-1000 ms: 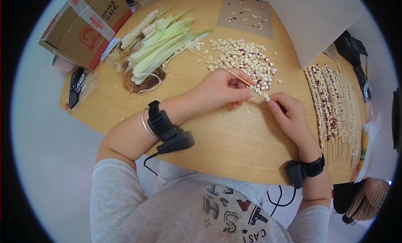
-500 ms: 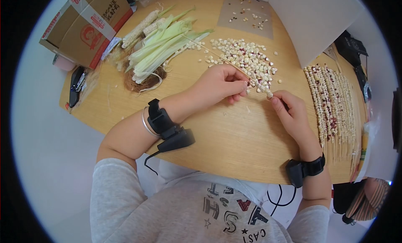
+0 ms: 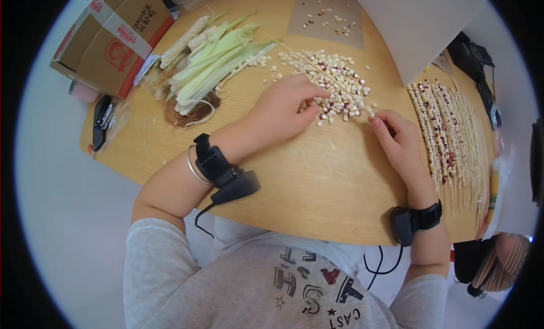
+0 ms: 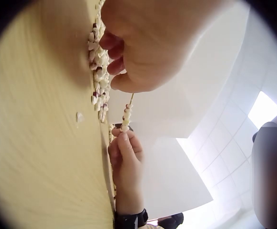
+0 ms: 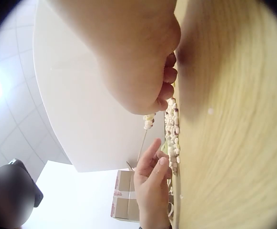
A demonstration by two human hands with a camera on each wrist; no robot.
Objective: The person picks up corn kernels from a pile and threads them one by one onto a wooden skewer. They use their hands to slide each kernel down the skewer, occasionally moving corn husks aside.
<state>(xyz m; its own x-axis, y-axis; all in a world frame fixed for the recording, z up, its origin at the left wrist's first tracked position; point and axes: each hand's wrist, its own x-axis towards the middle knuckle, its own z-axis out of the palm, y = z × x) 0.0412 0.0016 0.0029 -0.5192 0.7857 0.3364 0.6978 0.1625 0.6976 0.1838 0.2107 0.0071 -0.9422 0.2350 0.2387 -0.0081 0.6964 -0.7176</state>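
Note:
My right hand (image 3: 399,139) pinches the near end of a thin wooden skewer (image 3: 306,60) between thumb and forefinger. A short row of corn kernels (image 4: 127,116) is threaded on the skewer close to those fingertips, plain in the left wrist view. The skewer slants away to the upper left above a pile of loose kernels (image 3: 340,74), mostly cream with some dark red ones. At the pile's near left edge is my left hand (image 3: 289,105), off the skewer, its fingers loosely bent and the thumb apart from the forefinger (image 5: 151,149) in the right wrist view.
Finished-looking kernel strings on skewers (image 3: 447,130) lie in rows at the right. Corn husks (image 3: 212,68) and bare-husked cobs (image 3: 184,43) are at the left, beside a cardboard box (image 3: 113,40) and a black stapler (image 3: 101,122). A grey sheet (image 3: 294,28) holds scattered kernels.
My left hand has let go of the skewer and moved left to the edge of the kernel pile. The right hand has shifted slightly up and right with the skewer.

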